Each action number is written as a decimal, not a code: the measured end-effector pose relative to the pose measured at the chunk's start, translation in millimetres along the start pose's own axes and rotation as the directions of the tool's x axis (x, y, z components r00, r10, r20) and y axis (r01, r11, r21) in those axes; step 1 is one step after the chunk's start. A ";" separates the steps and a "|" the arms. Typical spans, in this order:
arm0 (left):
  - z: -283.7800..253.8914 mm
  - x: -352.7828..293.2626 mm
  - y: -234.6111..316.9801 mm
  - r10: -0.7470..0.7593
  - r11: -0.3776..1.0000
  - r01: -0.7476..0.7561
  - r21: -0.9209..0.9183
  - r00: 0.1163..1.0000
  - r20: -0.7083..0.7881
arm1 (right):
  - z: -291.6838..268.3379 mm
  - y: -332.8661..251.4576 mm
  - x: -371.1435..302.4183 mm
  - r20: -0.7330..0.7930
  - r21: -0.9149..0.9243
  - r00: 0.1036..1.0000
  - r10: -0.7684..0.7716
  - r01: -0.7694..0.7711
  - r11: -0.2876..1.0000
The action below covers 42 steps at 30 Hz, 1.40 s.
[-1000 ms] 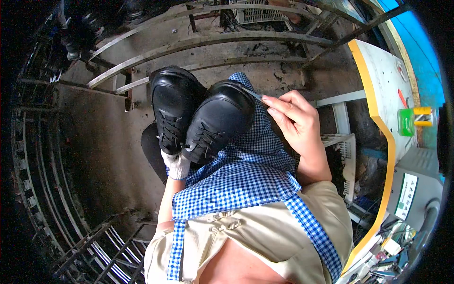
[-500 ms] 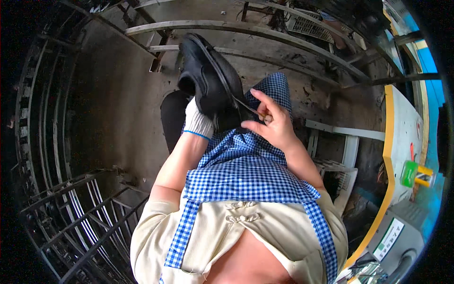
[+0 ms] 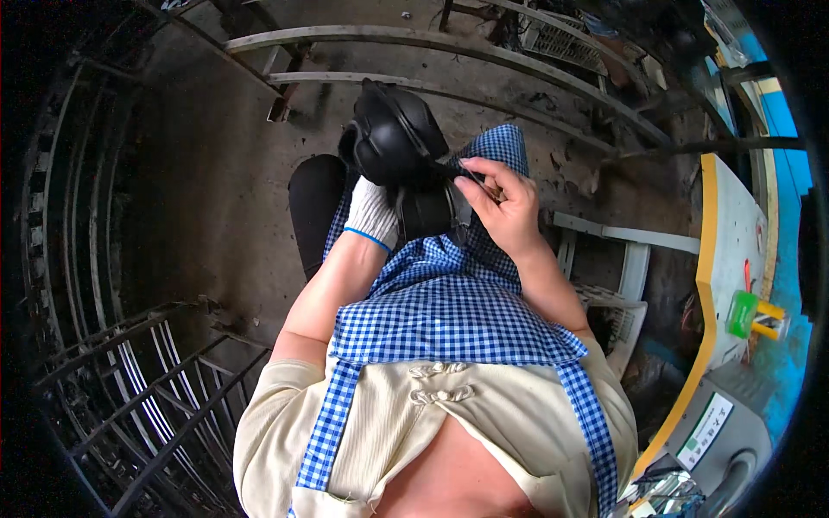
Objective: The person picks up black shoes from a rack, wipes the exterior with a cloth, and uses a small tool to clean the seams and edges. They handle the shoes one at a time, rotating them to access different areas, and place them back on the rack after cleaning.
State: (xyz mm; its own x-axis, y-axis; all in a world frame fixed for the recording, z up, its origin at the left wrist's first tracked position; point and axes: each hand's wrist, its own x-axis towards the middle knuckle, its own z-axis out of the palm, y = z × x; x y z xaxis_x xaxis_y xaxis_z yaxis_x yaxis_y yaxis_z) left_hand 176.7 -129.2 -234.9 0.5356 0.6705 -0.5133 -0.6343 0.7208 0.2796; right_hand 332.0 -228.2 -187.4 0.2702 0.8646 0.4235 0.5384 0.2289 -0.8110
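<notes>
Black shoes [image 3: 397, 134] are sitting just over the person's lap, between the two hands. One shoe is tipping onto its side farther from the body, and the other is showing only partly, closer to the belly. I cannot tell if they are touching the lap. The left hand [image 3: 371, 211] is wearing a white knitted glove with a blue edge. Its grip is holding the shoes from below, but its fingertips are hiding behind them. The right hand [image 3: 511, 211] is working bare on the other side. Its grip is pinching a thin dark piece [image 3: 452, 168] between thumb and first finger, right by the shoe's edge. That piece is looking too small to name.

The person is wearing a blue and white checked apron [image 3: 458, 321] over a cream top [image 3: 285, 414]. One black trouser leg [image 3: 313, 207] is poking out on the left. On the right, a white surface [image 3: 730, 207] with a yellow edge is holding a green thing [image 3: 741, 313] next to a yellow one [image 3: 768, 320]. A gray box [image 3: 734, 406] is standing nearer the person. Long metal bars [image 3: 371, 34] are running across ahead, above the dirty floor [image 3: 216, 198].
</notes>
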 end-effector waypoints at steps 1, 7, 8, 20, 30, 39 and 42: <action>-1.5 -0.8 1.7 -0.027 0.999 0.027 0.017 1.000 0.005 | -0.4 0.0 -0.2 -0.005 -0.001 1.000 -0.023 0.023 1.000; -18.1 9.4 3.7 0.015 0.999 -0.014 0.039 0.999 -0.043 | -13.3 -8.2 -14.1 0.241 -0.165 0.944 -0.225 0.269 0.949; -24.3 12.7 2.6 0.041 0.998 -0.039 0.042 0.997 -0.058 | -13.1 -9.6 -16.7 0.291 -0.239 0.926 -0.240 0.313 0.919; -29.5 23.4 7.8 0.028 0.999 -0.029 -0.044 0.999 -0.027 | 13.9 14.8 -26.0 0.122 -0.200 0.964 -0.235 0.256 0.946; -25.2 15.8 13.8 0.019 0.999 -0.018 0.049 0.999 -0.031 | 5.6 10.5 -42.5 0.368 0.345 0.921 0.127 -0.262 0.901; -17.4 31.2 43.1 0.279 0.950 -0.257 0.179 0.954 -0.111 | -21.4 14.3 -49.9 0.623 0.496 0.782 0.018 -0.414 0.763; -25.9 18.7 44.9 0.516 0.748 -0.388 0.539 0.850 -0.105 | -35.4 14.2 -26.7 0.215 0.267 0.941 0.260 -0.313 0.911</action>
State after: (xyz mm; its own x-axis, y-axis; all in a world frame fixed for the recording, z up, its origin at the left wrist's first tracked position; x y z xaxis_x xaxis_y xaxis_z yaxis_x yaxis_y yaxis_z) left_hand 143.8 -88.9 -253.0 0.0689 0.9235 -0.3773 -0.3818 0.3738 0.8453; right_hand 360.7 -263.9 -196.0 0.2232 0.9695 0.1008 0.1926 0.0575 -0.9796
